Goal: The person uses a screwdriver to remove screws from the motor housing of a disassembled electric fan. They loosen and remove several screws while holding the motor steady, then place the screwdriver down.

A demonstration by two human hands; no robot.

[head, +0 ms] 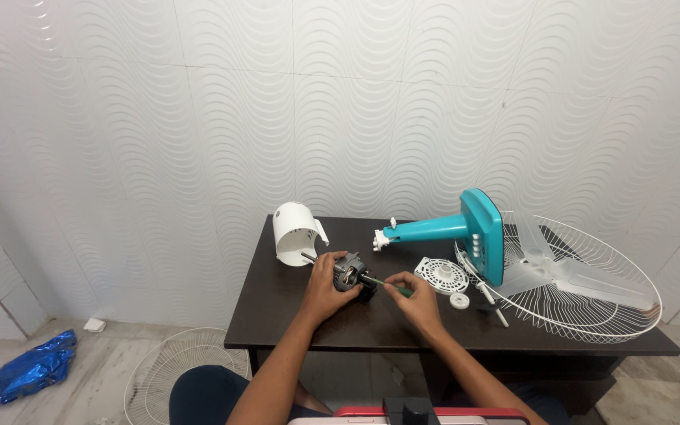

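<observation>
A small dark fan motor point(350, 275) with a metal shaft sits on the dark table point(277, 315), and my left hand point(323, 288) grips it from the left. My right hand point(415, 299) holds a green-handled screwdriver point(385, 285) whose tip points into the motor. A white cylindrical motor cover point(294, 233) lies just behind the motor.
A teal fan stand and base point(466, 229) lies on its side at the back right. Beside it are a round white vented plate point(441, 274), a small white cap point(459, 300), translucent blades and a white wire grille point(592, 283). Another grille point(175, 370) and a blue bag point(31, 368) lie on the floor.
</observation>
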